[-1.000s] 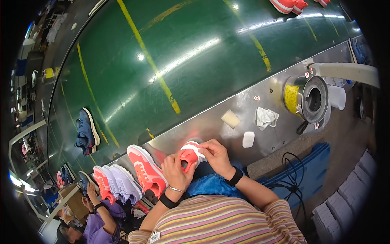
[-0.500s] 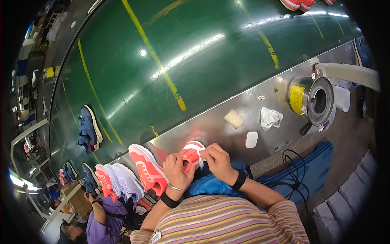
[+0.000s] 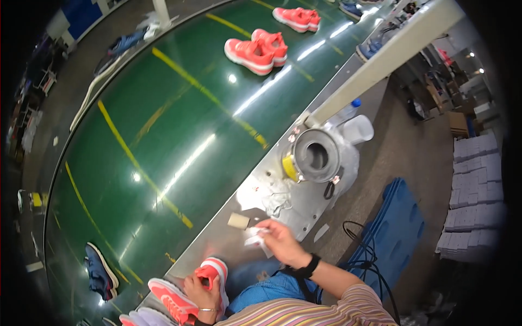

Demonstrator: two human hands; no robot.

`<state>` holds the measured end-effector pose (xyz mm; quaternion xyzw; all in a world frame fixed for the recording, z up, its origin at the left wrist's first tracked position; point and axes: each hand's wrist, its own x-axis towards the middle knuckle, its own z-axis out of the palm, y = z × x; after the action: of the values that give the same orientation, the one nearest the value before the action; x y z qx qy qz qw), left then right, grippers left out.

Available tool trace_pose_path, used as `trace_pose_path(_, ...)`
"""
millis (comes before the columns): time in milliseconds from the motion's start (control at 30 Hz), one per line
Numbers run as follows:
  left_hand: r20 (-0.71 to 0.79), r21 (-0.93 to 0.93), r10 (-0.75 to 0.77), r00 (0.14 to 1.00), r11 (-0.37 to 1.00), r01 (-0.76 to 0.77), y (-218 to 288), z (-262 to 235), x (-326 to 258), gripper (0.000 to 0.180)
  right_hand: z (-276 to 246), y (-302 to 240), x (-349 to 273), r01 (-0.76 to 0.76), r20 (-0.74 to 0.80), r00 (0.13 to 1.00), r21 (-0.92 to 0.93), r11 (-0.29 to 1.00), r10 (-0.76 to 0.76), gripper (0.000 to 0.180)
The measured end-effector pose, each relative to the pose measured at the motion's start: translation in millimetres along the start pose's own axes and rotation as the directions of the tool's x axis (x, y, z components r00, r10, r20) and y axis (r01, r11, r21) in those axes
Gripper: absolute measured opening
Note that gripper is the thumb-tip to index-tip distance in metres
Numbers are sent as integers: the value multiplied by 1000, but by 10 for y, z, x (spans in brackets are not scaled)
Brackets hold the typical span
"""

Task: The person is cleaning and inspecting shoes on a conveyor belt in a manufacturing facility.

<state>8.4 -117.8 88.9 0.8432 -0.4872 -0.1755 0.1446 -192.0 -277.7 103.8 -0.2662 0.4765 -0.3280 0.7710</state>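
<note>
My left hand point(image 3: 202, 290) is closed around the collar of a coral sneaker point(image 3: 219, 267) with a white sole, at the metal ledge's near edge. A second coral sneaker point(image 3: 169, 296) lies just left of it. My right hand point(image 3: 284, 244) is away from the shoe, over the ledge, pinching a small white piece point(image 3: 255, 238); blur hides whether it is paper, cloth or a pad. Close beyond those fingertips lies a cream sponge block point(image 3: 238, 220). A crumpled white cloth point(image 3: 277, 202) rests farther along the ledge.
A round metal pot point(image 3: 316, 156) with a yellow label stands on the ledge point(image 3: 217, 231), below a slanting pale post point(image 3: 380, 65). The green conveyor belt point(image 3: 179, 125) carries coral sneakers point(image 3: 255, 51) and a navy shoe point(image 3: 100, 274). Cables point(image 3: 365, 263) hang beside blue panels point(image 3: 394, 228).
The view has swung to the right. My right hand has left the sneaker and moved out over the ledge beside the sponge, while my left hand keeps its hold on the shoe.
</note>
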Motion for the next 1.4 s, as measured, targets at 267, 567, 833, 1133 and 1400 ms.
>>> trace_pose_path(267,16,51,65,998,997,-66,332,-77,81,52,-789,-1212,-278,387,-233,858,-296,873,-459,17)
trace_pose_path(567,138,395,-23,990,918,-34,503,-24,-108,86,-2214,-2032,99,533,-502,551,-403,744,-667,11)
trace_pose_path(833,8,-30,323,946,946,-323,1169,-823,622,68,-2457,-2484,521,552,-455,550,-431,714,-700,15)
trace_pose_path(1133,152,-267,613,775,780,-565,1812,-502,1025,49,-2324,-2712,1267,297,235,276,-943,-150,-932,16)
trace_pose_path(1400,201,-309,507,838,845,-437,1750,-492,875,43,-2410,-2662,1483,286,-51,128,-954,86,-990,32)
